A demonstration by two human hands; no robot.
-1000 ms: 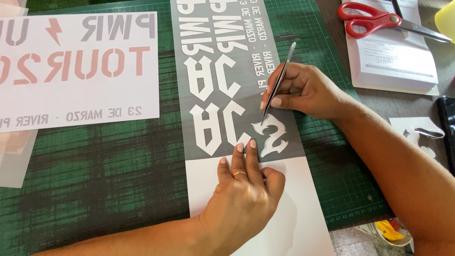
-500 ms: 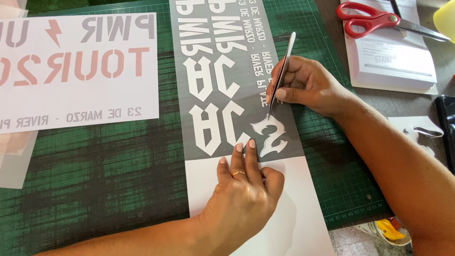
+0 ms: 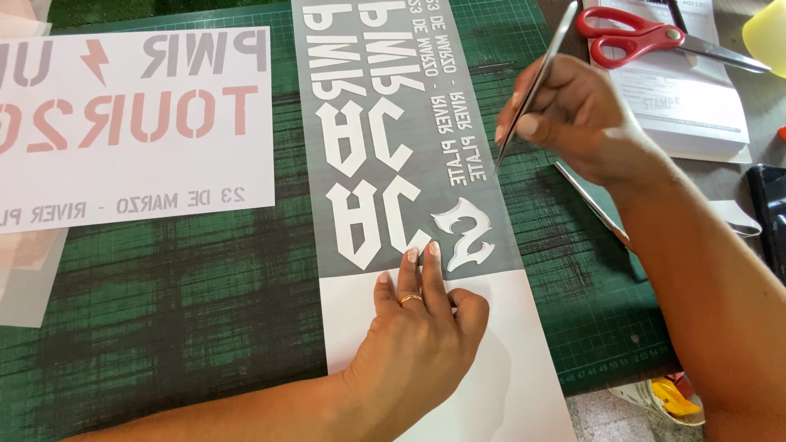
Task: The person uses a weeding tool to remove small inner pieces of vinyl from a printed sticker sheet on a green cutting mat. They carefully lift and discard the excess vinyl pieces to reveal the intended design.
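Note:
My left hand [image 3: 417, 344] lies flat on the white lower part of a long vinyl sheet [image 3: 385, 139], fingertips pressing at the edge of its grey area, just below a white cut-out shape. The sheet is grey with white mirrored lettering and rests on a green cutting mat [image 3: 164, 295]. My right hand [image 3: 573, 115] grips a thin metal weeding tool [image 3: 532, 86] like a pen. Its tip hovers over the sheet's right edge, above and to the right of the white shape.
A white sheet with pale red and grey mirrored lettering [image 3: 131, 123] lies at the left on the mat. Red-handled scissors [image 3: 639, 41] rest on papers [image 3: 696, 106] at the top right. A yellow object [image 3: 765, 29] sits at the far corner, a black item [image 3: 770, 213] at the right edge.
My right hand has lifted the tool up and to the right, away from the white shape near my left fingertips. My left hand stays pressed on the sheet.

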